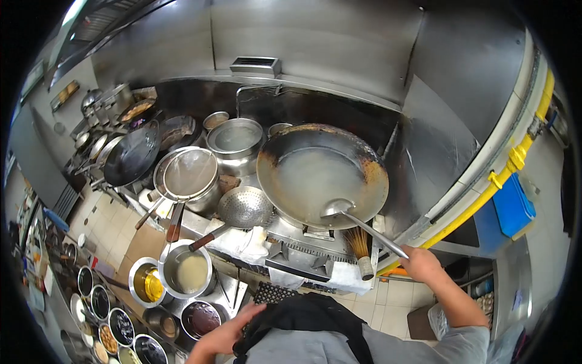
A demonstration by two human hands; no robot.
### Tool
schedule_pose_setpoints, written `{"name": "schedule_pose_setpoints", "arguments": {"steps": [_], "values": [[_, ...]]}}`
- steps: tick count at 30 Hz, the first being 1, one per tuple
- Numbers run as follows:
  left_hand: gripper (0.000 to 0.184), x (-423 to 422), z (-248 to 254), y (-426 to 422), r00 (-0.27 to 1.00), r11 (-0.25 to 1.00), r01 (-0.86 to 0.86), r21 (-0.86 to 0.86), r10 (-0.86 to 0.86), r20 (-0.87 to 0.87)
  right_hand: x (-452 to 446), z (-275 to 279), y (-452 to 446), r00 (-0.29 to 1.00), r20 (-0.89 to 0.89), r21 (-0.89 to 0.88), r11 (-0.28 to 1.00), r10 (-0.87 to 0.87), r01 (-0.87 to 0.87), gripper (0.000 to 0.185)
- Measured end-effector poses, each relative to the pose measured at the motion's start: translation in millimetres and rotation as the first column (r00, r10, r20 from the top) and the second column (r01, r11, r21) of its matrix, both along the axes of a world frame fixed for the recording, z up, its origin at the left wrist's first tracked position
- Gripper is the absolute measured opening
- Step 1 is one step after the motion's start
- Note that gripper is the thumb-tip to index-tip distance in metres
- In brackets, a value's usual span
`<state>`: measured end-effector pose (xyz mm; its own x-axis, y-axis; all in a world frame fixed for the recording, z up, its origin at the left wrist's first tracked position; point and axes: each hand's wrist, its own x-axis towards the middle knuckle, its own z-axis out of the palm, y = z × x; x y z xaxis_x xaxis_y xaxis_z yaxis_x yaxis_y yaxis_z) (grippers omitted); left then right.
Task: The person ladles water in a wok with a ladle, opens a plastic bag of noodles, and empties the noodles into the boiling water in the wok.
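Note:
A large wok [373,209] with a browned rim holds cloudy liquid. My right hand [419,262] is closed round the handle end of a long metal ladle [379,235], whose bowl rests in the liquid near the wok's front edge. Low in the view, my left hand [233,327] is held near the black apron, beside a pot of dark red contents [201,320]; its fingers are stretched out and nothing shows in them. A bamboo brush [360,249] stands just below the wok. To the wok's left lies a perforated skimmer [245,207].
Steel pots [235,138] and a mesh strainer [189,173] stand left of the wok. Pots of pale liquid [191,273] and yellow oil [147,282] sit at the lower left, near several seasoning bowls. A yellow pipe [470,218] runs along the right.

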<state>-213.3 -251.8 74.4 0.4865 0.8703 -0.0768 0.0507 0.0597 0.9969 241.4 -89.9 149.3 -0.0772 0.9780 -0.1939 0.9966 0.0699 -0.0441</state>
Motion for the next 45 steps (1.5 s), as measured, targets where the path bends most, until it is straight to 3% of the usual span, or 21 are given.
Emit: {"name": "schedule_pose_setpoints", "arguments": {"steps": [1,2,4,5,6,8,15,17,21,23,27,30,32,33,37,39,40,42,43,44,45], "values": [[0.081,14.2,-6.4,-0.9,0.969,0.97,-0.225,0.092,0.232,-0.078,-2.9,-12.6,15.9,0.999,-0.018,-0.017,0.999,0.047,-0.048,0.036],[0.074,29.0,-18.1,3.1,0.908,0.906,-0.411,0.099,0.397,0.137,-6.9,-23.3,29.7,0.995,-0.036,-0.031,0.995,0.092,-0.093,0.036],[0.063,52.0,-41.4,7.5,0.681,0.66,-0.732,0.17,0.699,0.218,-23.9,-39.9,48.3,0.995,-0.066,0.004,0.997,0.08,-0.08,0.033],[0.058,58.7,-51.4,11.4,0.578,0.488,-0.782,0.389,0.801,0.156,-31.2,-48.5,56.7,0.993,-0.103,0.027,0.998,0.051,-0.049,0.031],[0.06,55.8,-50.6,14.8,0.54,0.367,-0.7,0.613,0.834,0.117,-34.7,-58.5,67.2,0.993,-0.099,0.028,0.998,0.064,-0.061,0.031],[0.063,58.8,-25.2,14.1,0.484,0.297,-0.586,0.754,0.874,0.032,-40.6,-78.5,87.0,0.993,-0.089,0.119,0.991,0.074,-0.063,0.029],[0.064,63.2,-28.1,15.2,0.478,0.311,-0.576,0.756,0.878,0.004,-70.4,-89.1,145.9,0.977,-0.149,0.16,0.979,0.151,-0.127,0.027],[0.064,63.4,-36.8,17.1,0.522,0.344,-0.574,0.743,0.853,0.009,-72.8,-101.5,163.4,0.97,-0.23,0.237,0.971,0.081,-0.025,0.023],[0.066,68.8,-37.3,19.4,0.593,0.448,-0.598,0.665,0.805,-0.009,-74.4,-98.0,185.3,0.958,-0.286,0.181,0.983,0.029,0.024,0.027],[0.067,67.3,-38.2,23.2,0.624,0.465,-0.59,0.66,0.781,0.008,-82.4,-76.9,178.7,0.851,-0.467,-0.092,0.97,-0.24,0.224,0.031],[0.068,61.7,-40.0,25.8,0.641,0.482,-0.567,0.668,0.768,-0.011,-67.5,-93.6,192.0,0.838,-0.498,-0.073,0.973,-0.225,0.218,0.032],[0.069,56.7,-42.2,25.4,0.666,0.528,-0.57,0.629,0.745,-0.021,-65.0,-86.1,177.9,0.776,-0.546,-0.078,0.941,-0.317,0.329,0.03],[0.07,53.8,-42.6,24.6,0.649,0.503,-0.566,0.653,0.76,-0.023,-65.7,-74.6,165.7,0.642,-0.588,-0.317,0.87,-0.493,0.378,0.024],[0.07,52.2,-43.9,24.7,0.65,0.504,-0.567,0.651,0.759,-0.022,-59.4,-79.2,162.5,0.589,-0.66,-0.337,0.884,-0.467,0.323,0.023],[0.069,43.5,-49.7,26.9,0.654,0.514,-0.598,0.615,0.756,0.004,-63.1,-49.5,114.7,0.615,-0.627,-0.451,0.867,-0.478,0.214,0.019],[0.069,41.2,-49.2,27.0,0.665,0.528,-0.592,0.609,0.747,-0.001,-59.8,-53.9,101.2,0.435,-0.702,-0.548,0.818,-0.564,0.176,0.018],[0.069,41.4,-45.8,27.0,0.664,0.531,-0.585,0.613,0.748,-0.015,-59.9,-50.8,97.0,0.434,-0.699,-0.55,0.815,-0.569,0.182,0.018],[0.069,39.5,-42.6,28.3,0.668,0.538,-0.572,0.619,0.743,-0.029,-61.6,-41.6,88.0,0.02,-0.609,-0.793,0.609,-0.793,0.015,0.013],[0.068,38.6,-41.9,28.8,0.68,0.546,-0.571,0.613,0.733,-0.02,-57.9,-42.0,88.0,-0.105,-0.527,-0.832,0.537,-0.843,-0.14,0.013],[0.068,38.1,-41.6,28.8,0.69,0.553,-0.572,0.606,0.724,-0.01,-56.8,-43.4,90.2,-0.106,-0.528,-0.831,0.538,-0.843,-0.138,0.013],[0.068,37.9,-42.8,28.8,0.69,0.553,-0.572,0.606,0.723,-0.009,-56.8,-45.0,93.3,-0.238,-0.385,-0.859,0.441,-0.892,-0.262,0.016]]}}
